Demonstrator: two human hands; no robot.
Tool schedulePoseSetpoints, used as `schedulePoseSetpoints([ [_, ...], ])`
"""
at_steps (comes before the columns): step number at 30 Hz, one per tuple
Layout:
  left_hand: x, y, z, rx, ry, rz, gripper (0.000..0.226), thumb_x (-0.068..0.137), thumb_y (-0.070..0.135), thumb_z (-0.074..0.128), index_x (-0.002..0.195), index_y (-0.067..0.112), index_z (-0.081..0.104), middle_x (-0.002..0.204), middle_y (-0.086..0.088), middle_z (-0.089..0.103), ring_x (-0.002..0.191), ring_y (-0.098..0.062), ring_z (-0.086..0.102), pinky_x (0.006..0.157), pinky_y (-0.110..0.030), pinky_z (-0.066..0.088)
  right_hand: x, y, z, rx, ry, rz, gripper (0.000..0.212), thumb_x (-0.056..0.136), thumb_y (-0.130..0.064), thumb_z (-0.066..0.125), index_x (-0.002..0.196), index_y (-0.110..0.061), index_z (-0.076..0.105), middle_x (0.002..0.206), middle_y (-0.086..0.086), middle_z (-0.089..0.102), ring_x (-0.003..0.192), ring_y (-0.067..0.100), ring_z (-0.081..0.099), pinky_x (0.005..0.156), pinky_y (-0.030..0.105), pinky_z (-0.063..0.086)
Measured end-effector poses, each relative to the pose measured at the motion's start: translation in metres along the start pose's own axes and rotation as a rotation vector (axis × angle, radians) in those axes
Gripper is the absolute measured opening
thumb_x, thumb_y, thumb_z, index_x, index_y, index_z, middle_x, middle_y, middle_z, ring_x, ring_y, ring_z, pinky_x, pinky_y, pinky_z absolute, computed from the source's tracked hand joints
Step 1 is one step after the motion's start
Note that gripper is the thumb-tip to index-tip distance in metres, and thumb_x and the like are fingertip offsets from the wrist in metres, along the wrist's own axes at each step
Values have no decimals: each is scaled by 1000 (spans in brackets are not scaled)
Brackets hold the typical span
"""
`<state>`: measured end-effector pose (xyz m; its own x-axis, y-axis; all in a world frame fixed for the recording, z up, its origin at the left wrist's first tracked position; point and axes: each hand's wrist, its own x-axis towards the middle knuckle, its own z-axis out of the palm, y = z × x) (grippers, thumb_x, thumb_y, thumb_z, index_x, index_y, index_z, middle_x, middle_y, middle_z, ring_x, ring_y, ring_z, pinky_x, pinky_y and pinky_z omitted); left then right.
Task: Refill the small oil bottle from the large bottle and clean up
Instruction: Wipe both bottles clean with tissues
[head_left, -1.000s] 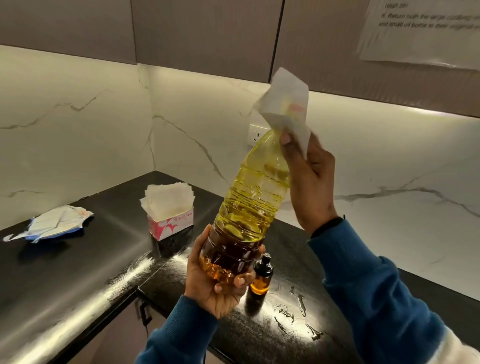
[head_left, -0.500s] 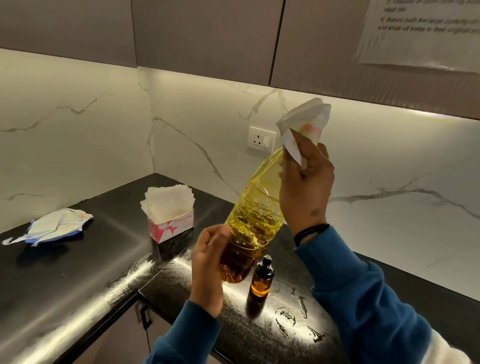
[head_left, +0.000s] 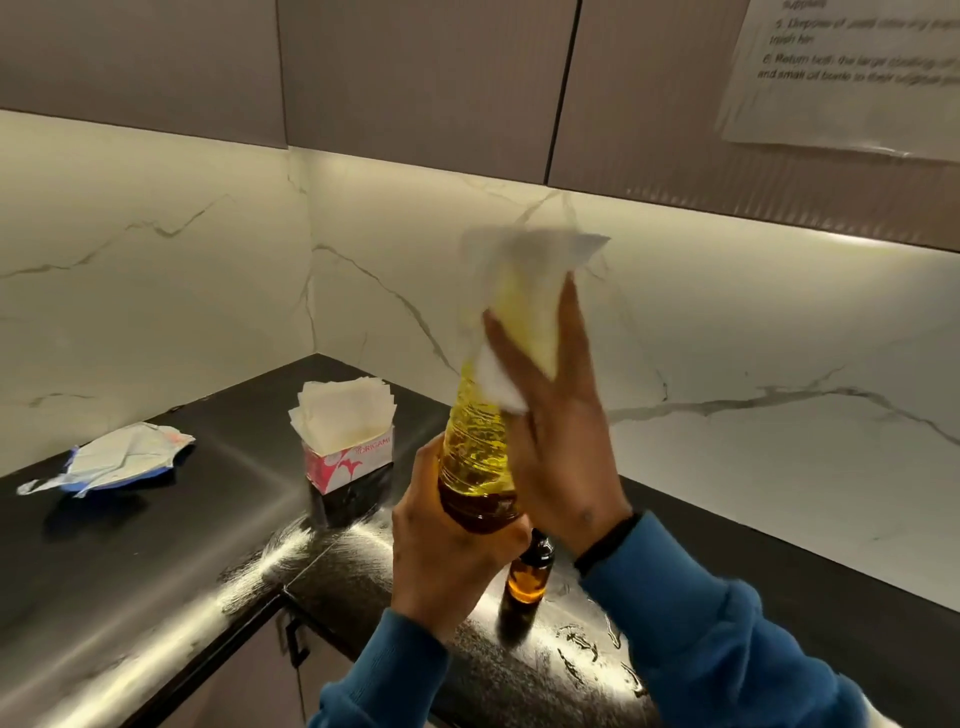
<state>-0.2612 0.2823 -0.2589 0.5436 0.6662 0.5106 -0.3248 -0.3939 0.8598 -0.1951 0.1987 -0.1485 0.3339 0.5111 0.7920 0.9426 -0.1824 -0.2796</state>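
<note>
Above the small amber oil bottle (head_left: 529, 574) standing on the black countertop (head_left: 156, 551), the left hand (head_left: 447, 561) is gripping the base of the large oil bottle (head_left: 475, 441), holding it raised and tilted. The right hand (head_left: 556, 441) is pressing a white tissue (head_left: 519, 301) around its upper part, fingers spread. Left of the small bottle, a tissue box (head_left: 345, 449) is sitting, with a crumpled wrapper (head_left: 111, 462) farther left.

Tissue (head_left: 524, 291) hides the large bottle's (head_left: 475, 441) top — motion-blurred.
</note>
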Motion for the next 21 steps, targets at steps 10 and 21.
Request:
schedulePoseSetpoints([
  [10,9,-5,-14,-43,-167,-43,74,52,33,94,117,39,58,107,5,72,96,-18,73,76,-33,62,12,11,-19,-400,22,-247,69,94,-14,65,153,-7,31,161,15,9,151,40,12,120,57,22],
  [21,6,12,-21,-258,-213,-70,42,86,10,72,124,25,68,117,-7,75,110,-26,71,80,-29,60,-18,-2,-11,-474,-289,-599,40,90,-16,65,128,-6,65,156,16,41,150,34,28,123,50,25],
])
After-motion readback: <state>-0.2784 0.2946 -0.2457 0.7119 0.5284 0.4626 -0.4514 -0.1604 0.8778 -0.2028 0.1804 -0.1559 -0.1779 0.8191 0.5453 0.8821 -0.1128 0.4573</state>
